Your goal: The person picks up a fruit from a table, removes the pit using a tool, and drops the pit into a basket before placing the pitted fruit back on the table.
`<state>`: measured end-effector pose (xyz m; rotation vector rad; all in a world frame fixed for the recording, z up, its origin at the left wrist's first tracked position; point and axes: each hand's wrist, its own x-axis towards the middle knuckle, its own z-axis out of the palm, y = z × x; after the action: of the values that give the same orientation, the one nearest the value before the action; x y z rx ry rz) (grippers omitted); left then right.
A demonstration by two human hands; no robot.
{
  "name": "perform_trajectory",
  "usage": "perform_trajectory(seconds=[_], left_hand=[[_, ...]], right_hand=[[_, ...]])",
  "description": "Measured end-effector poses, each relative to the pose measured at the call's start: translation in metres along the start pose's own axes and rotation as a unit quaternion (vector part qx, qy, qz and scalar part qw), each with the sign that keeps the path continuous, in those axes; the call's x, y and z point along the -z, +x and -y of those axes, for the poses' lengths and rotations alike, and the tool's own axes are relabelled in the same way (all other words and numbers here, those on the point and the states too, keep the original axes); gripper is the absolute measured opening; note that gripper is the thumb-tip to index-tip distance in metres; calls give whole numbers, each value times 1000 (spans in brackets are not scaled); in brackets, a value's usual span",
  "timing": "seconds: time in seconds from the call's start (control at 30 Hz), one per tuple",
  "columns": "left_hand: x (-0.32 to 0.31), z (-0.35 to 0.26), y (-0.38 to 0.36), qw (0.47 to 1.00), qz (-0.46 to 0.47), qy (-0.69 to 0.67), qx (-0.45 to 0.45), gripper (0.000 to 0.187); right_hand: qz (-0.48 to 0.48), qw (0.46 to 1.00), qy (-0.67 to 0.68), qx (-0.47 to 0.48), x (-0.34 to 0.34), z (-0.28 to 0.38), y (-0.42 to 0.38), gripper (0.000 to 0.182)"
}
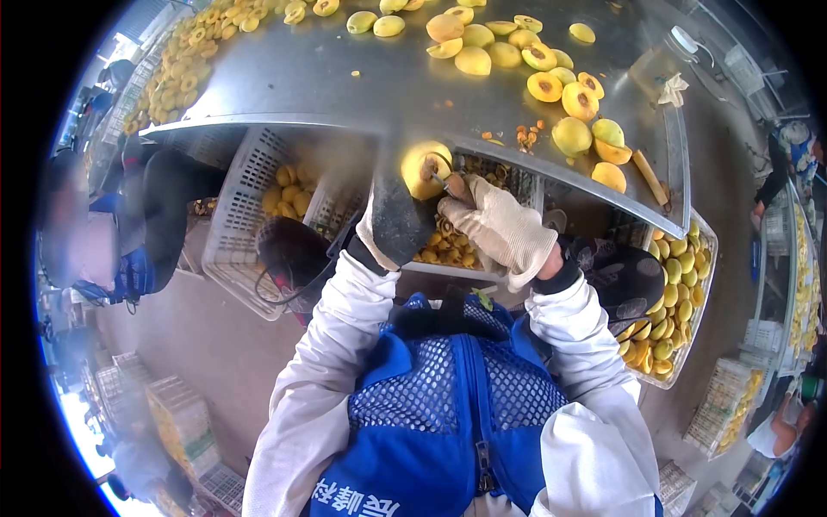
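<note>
My left hand (402, 207), in a dark-coated glove, is closed around a yellow peach half (422, 168) just off the table's near edge. The cut side, with the dark pit area, faces right. My right hand (501, 224), in a cream knit glove, is closed on a small, thin tool whose tip meets the cut face; its handle is mostly hidden in my fingers. Below both hands stands a crate holding peach scraps (448, 246). On the metal table (336, 86) ahead lie several peach halves (544, 86) and orange pit bits (527, 136).
A crate of peaches (676, 284) stands at my right. Another white crate (237, 207) with peach pieces is at my left. A wooden stick (650, 178) lies near the table's right corner. Many cut peaches (177, 73) cover the far left. A person (129, 215) sits at the left.
</note>
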<state>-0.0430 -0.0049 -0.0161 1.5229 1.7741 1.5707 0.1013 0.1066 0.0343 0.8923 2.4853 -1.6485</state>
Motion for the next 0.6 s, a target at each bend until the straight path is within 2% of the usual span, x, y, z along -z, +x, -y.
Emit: perform_trajectory(seconds=[0.07, 0.13, 0.2, 0.27, 0.4, 0.47, 0.53, 0.57, 0.6], left_hand=[[0, 9, 2, 1000, 7, 14, -24, 90], [0, 11, 4, 999, 4, 28, -25, 88], [1, 7, 8, 999, 1, 43, -24, 85], [7, 2, 13, 990, 52, 103, -77, 75], [14, 15, 8, 985, 59, 143, -78, 64], [15, 29, 8, 990, 130, -47, 6, 61], [20, 35, 8, 985, 170, -41, 1, 62], [18, 45, 3, 975, 174, -132, 41, 59], [16, 49, 0, 956, 176, -222, 81, 57]], right_hand=[[10, 1000, 12, -16, 4, 5, -3, 41], [90, 994, 46, -36, 11, 9, -7, 47], [97, 994, 32, -36, 14, 7, -7, 48], [105, 994, 17, -34, 16, 3, -6, 49], [120, 991, -47, 35, 14, -21, 4, 45], [119, 988, -74, 65, 14, -35, 8, 45], [84, 951, -255, 155, 14, -44, 9, 42], [85, 952, -253, 153, 16, -33, 5, 42], [135, 971, -192, 47, 20, -12, -1, 41]])
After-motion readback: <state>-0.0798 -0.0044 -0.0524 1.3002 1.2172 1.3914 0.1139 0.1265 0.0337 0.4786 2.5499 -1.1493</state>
